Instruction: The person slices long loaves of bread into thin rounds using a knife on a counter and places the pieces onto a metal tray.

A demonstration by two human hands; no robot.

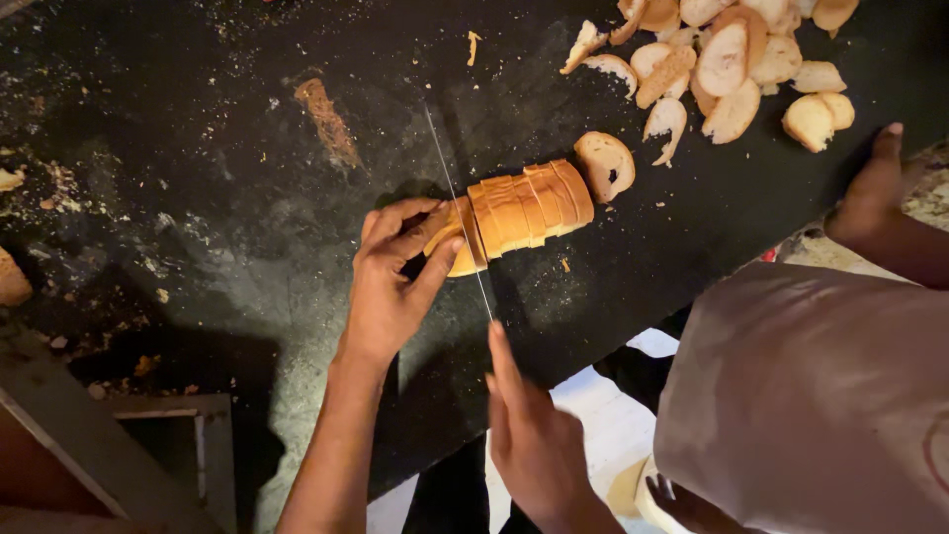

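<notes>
A small bread loaf [524, 210], cut into several slices that still stand together, lies on the dark stone counter [217, 198]. My left hand [395, 277] pinches the loaf's uncut left end. My right hand [529, 435] grips the handle of a long thin knife [460, 213]. Its blade stands on edge in the loaf, just right of my left fingers.
A heap of cut bread slices [727, 59] lies at the far right of the counter, one slice [605, 165] beside the loaf. Crumbs cover the left side. Another person in a pale shirt [811, 396] stands at the right, a hand [875, 188] on the counter edge.
</notes>
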